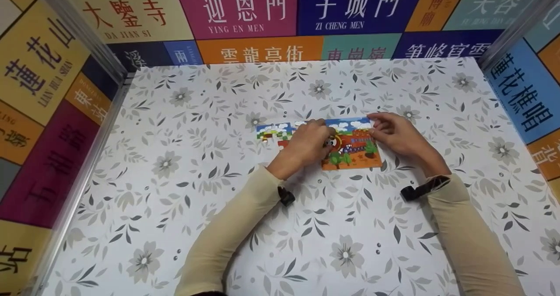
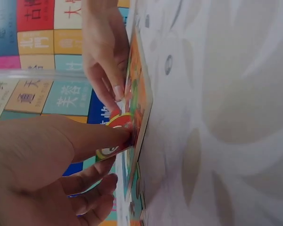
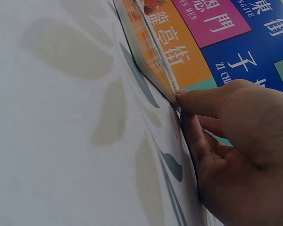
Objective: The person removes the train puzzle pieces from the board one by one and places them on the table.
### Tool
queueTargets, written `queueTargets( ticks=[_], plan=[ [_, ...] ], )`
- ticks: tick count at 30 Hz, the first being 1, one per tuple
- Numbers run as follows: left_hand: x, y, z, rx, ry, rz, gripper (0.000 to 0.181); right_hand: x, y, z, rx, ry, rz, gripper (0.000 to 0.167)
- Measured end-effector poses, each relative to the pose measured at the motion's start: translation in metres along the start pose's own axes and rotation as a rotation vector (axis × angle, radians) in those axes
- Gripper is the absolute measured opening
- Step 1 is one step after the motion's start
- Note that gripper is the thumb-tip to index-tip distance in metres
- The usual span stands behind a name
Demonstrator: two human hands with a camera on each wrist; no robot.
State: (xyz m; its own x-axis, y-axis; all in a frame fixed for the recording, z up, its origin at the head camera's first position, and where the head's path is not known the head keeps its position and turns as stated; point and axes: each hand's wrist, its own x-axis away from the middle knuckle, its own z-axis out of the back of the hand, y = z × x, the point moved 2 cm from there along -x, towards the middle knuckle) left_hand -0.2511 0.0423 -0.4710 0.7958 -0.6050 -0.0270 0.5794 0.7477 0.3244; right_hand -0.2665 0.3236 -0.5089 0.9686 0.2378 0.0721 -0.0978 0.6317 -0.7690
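A jigsaw puzzle [image 1: 352, 160] with a bright cartoon picture of sky, clouds and orange ground lies flat, partly hidden by the left hand. My left hand [image 1: 308, 142] is over its left part. In the left wrist view, the thumb and a finger of the left hand [image 2: 61, 160] pinch a red and yellow puzzle piece [image 2: 120, 123], tilted up from the puzzle surface. At the puzzle's right edge is my right hand [image 1: 396, 134]. Seen from the right wrist, the right hand [image 3: 236, 146] pinches the edge of the puzzle [image 3: 140, 56] between thumb and index finger.
More assembled puzzle [image 1: 267, 132] with clouds and greenery shows left of the left hand. The table [image 1: 245, 226] has a white covering with grey flowers and leaves. Colourful panels with large characters [image 1: 245, 9] stand along the back and both sides.
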Motion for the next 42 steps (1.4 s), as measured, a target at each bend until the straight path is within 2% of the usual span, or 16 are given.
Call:
queueTargets(
  ticks=[4, 8, 13, 17, 22, 29, 35, 42],
  plan=[
    [0.002, 0.008, -0.005, -0.139, 0.017, -0.007, 0.026, 0.000, 0.000, 0.001, 0.005, -0.006, 0.021, 0.053],
    [0.001, 0.012, -0.009, -0.183, 0.037, 0.007, 0.031, 0.000, 0.000, 0.000, 0.004, -0.005, 0.000, 0.052],
    [0.001, 0.012, -0.011, -0.182, 0.042, 0.011, 0.037, 0.000, -0.003, 0.000, 0.002, -0.002, -0.016, 0.052],
    [0.001, 0.010, -0.009, -0.179, 0.049, -0.017, 0.034, 0.002, -0.005, 0.001, 0.000, -0.013, -0.001, 0.054],
    [0.000, 0.009, -0.010, -0.162, 0.066, -0.052, 0.035, 0.002, -0.004, 0.001, -0.011, -0.008, -0.029, 0.054],
    [-0.002, 0.011, -0.014, -0.179, 0.086, -0.071, 0.033, 0.001, -0.002, 0.000, 0.007, 0.007, 0.043, 0.052],
    [-0.003, 0.009, -0.014, -0.178, 0.115, -0.090, 0.032, -0.002, 0.002, -0.001, 0.003, 0.016, 0.017, 0.053],
    [-0.002, 0.005, -0.011, -0.146, 0.107, -0.124, 0.035, -0.001, 0.001, 0.000, -0.007, 0.001, 0.009, 0.054]
  ],
)
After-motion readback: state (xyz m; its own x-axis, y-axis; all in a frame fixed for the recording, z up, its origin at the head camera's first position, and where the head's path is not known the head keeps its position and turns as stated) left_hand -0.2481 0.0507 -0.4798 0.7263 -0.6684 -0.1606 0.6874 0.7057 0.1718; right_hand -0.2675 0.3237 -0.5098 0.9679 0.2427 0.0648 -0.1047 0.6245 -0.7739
